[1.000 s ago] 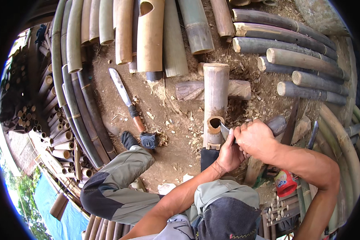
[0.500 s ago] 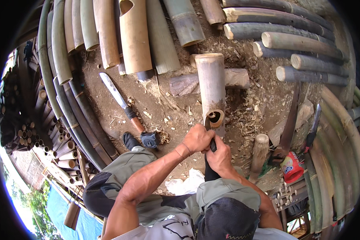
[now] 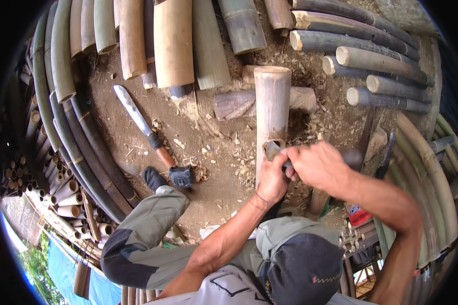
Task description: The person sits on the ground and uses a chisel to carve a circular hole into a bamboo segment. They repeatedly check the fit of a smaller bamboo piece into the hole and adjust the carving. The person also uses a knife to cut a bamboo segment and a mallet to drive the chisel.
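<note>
A pale bamboo tube [image 3: 273, 96] rests across a short log [image 3: 234, 105], its near part running down to my hands. An oval hole [image 3: 267, 144] is cut in its upper side. Both hands are closed together on a knife [image 3: 273, 150], whose grey blade shows at the hole. My left hand [image 3: 273, 178] grips near the blade with bent fingers. Just right of it, my right hand [image 3: 318, 163] is wrapped round the knife, with its elbow swung wide. The fingers hide most of the handle. A blurred dark shape shows beyond the right wrist.
A machete [image 3: 133, 112] lies on the ground at left, its handle by a dark blue boxy thing [image 3: 181, 176]. Bamboo poles [image 3: 99, 140] line the left; cut bamboo lengths [image 3: 387, 66] lie at right. Wood chips [image 3: 310, 132] litter the soil. A red container [image 3: 359, 215] stands lower right.
My right hand has risen and turned outward, its elbow lifting to the right. My left hand has shifted right, and the knife has tilted over at the hole.
</note>
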`<move>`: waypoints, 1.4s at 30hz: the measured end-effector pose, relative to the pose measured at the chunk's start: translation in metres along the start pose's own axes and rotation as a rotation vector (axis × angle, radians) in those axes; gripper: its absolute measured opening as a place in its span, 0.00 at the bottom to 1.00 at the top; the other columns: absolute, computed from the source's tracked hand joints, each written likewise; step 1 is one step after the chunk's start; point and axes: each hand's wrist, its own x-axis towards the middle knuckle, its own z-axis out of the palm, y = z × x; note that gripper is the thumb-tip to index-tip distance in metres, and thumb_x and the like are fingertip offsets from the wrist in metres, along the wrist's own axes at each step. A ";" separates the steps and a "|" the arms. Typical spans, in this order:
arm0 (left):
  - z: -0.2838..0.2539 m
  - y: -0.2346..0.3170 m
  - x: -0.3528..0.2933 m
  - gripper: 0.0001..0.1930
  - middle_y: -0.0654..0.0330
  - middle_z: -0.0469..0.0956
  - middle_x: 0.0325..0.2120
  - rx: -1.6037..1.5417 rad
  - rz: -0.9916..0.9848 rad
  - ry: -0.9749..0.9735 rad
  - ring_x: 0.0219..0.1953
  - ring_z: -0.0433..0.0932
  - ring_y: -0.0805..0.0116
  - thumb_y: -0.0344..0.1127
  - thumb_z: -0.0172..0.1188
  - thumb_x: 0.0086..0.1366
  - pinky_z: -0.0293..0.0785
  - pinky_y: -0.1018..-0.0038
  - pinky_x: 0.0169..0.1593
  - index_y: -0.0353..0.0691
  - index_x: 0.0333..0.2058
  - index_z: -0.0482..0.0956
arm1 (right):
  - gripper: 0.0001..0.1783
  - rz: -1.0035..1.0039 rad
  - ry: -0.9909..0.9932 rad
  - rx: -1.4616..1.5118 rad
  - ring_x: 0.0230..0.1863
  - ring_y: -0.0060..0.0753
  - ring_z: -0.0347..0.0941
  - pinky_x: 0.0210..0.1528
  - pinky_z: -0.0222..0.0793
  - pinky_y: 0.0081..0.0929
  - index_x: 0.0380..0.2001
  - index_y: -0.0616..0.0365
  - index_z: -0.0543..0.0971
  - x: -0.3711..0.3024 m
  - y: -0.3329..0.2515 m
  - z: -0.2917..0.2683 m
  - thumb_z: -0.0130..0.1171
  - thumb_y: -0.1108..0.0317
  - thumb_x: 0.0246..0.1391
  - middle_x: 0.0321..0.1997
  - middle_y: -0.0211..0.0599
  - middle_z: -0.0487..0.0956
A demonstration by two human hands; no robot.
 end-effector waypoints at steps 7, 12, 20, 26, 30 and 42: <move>0.007 0.009 0.003 0.11 0.69 0.71 0.20 -0.309 -0.012 -0.050 0.25 0.71 0.74 0.42 0.50 0.72 0.71 0.75 0.35 0.44 0.33 0.75 | 0.09 -0.042 -0.042 -0.071 0.32 0.38 0.83 0.32 0.77 0.36 0.33 0.52 0.85 0.030 0.003 -0.035 0.63 0.65 0.47 0.29 0.37 0.85; 0.010 0.015 0.004 0.18 0.56 0.78 0.17 1.038 0.052 0.202 0.18 0.76 0.65 0.38 0.48 0.66 0.69 0.71 0.23 0.28 0.28 0.81 | 0.16 0.266 0.207 0.458 0.28 0.54 0.80 0.31 0.77 0.44 0.42 0.62 0.75 -0.023 -0.010 0.045 0.59 0.67 0.51 0.25 0.51 0.81; -0.009 -0.003 -0.002 0.14 0.60 0.80 0.41 -0.195 0.014 -0.041 0.44 0.78 0.68 0.43 0.50 0.71 0.71 0.67 0.52 0.40 0.44 0.77 | 0.07 -0.092 -0.073 -0.207 0.29 0.34 0.83 0.30 0.78 0.33 0.31 0.58 0.83 0.017 -0.012 -0.018 0.61 0.67 0.50 0.28 0.38 0.84; -0.048 0.007 0.000 0.24 0.56 0.78 0.48 -0.251 -0.104 -0.617 0.52 0.75 0.64 0.53 0.50 0.71 0.69 0.66 0.58 0.37 0.51 0.74 | 0.08 -0.086 -0.063 -0.232 0.30 0.34 0.83 0.31 0.78 0.33 0.24 0.52 0.85 0.038 -0.005 -0.031 0.61 0.63 0.49 0.27 0.38 0.85; -0.032 0.003 -0.067 0.36 0.45 0.70 0.54 0.966 0.110 -0.333 0.58 0.70 0.53 0.50 0.60 0.65 0.63 0.64 0.63 0.28 0.61 0.61 | 0.19 0.110 -0.008 0.245 0.28 0.53 0.80 0.33 0.74 0.48 0.32 0.59 0.80 -0.018 -0.006 0.019 0.53 0.53 0.60 0.23 0.49 0.81; -0.111 0.040 -0.103 0.19 0.52 0.82 0.26 1.446 0.273 0.299 0.28 0.82 0.65 0.39 0.70 0.49 0.78 0.70 0.35 0.34 0.39 0.82 | 0.20 0.430 0.043 1.659 0.18 0.27 0.77 0.18 0.73 0.24 0.36 0.70 0.76 0.045 -0.087 0.076 0.44 0.61 0.69 0.31 0.45 0.83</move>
